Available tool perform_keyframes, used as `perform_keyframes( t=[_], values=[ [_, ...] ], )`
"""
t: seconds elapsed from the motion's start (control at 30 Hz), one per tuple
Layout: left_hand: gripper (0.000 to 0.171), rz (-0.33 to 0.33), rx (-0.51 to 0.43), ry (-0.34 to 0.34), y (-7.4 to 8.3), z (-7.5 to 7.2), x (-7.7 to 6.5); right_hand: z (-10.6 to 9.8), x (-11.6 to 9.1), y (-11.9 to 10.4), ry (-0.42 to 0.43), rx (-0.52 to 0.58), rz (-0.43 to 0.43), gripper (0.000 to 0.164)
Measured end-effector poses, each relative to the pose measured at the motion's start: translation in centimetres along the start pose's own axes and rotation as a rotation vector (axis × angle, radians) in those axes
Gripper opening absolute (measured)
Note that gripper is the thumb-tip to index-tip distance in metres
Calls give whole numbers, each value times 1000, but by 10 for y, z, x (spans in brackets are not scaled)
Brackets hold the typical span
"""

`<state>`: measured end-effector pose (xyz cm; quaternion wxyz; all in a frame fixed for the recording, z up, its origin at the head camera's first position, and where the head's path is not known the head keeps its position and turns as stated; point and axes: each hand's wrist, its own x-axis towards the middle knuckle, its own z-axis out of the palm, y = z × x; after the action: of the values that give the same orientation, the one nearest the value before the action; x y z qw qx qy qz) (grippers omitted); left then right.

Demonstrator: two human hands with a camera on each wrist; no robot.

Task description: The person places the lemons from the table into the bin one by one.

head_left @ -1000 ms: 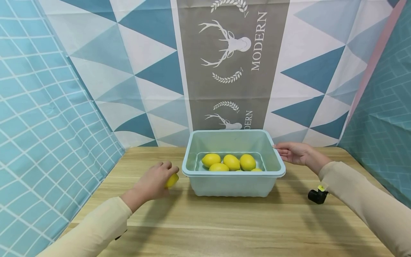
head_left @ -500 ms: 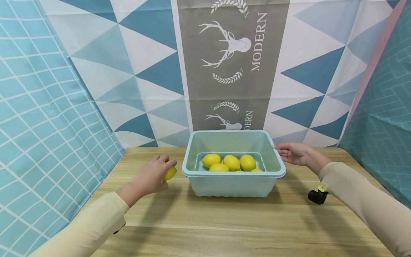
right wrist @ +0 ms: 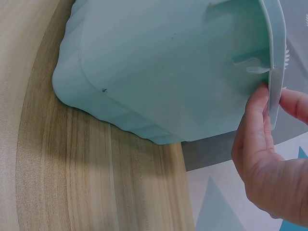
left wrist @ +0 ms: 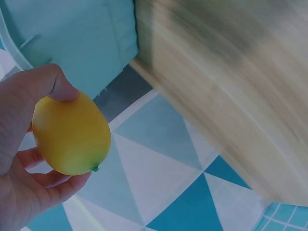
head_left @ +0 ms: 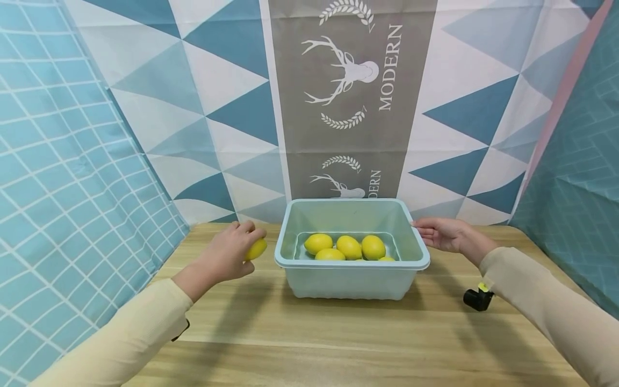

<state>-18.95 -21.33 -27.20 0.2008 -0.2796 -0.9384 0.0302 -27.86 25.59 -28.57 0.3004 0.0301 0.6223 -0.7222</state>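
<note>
A yellow lemon (left wrist: 72, 134) with a small green tip is gripped between the thumb and fingers of my left hand (head_left: 231, 251). The hand holds it in the air, left of a pale blue-green plastic basin (head_left: 348, 282). Several more lemons (head_left: 348, 247) lie on the basin's floor, some partly hidden behind its front rim. At the basin's right side, my right hand (head_left: 444, 234) pinches the rim (right wrist: 275, 72), thumb on one side and fingers under the lip in the right wrist view.
The basin stands on a wooden table (head_left: 309, 344) near its back edge. A small black object with a yellow top (head_left: 477, 297) lies at the right, beside the right sleeve. Patterned cloth (head_left: 232, 107) hangs behind, with blue tiled cloth (head_left: 72, 177) on the left.
My left hand has moved slightly up and back with the lemon, a little farther from the basin. The right hand stays at the rim. The head view has tilted slightly up.
</note>
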Motion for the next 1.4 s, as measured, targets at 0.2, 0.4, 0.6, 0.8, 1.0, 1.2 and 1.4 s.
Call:
perform_keyframes(
  t=[0.2,0.4,0.6,0.8,1.0,1.2,1.4],
  values=[
    [56,3,-9,9,2,-6,5,0,1,2,-15,-5,-6,20],
    [55,8,-16,17,3,-12,8,0,0,0,-5,5,0,22],
    [51,6,-7,5,4,-20,12,0,0,2,7,6,-5,21],
    [49,8,-7,-11,5,-26,18,-1,0,3,-17,7,-14,22],
    [52,13,-12,-31,6,-33,24,0,-1,2,0,10,-7,20],
    [51,15,1,-37,7,-37,31,1,0,2,17,9,-3,22],
    [51,23,7,-34,9,-40,36,0,0,2,22,14,-3,21]
  ],
)
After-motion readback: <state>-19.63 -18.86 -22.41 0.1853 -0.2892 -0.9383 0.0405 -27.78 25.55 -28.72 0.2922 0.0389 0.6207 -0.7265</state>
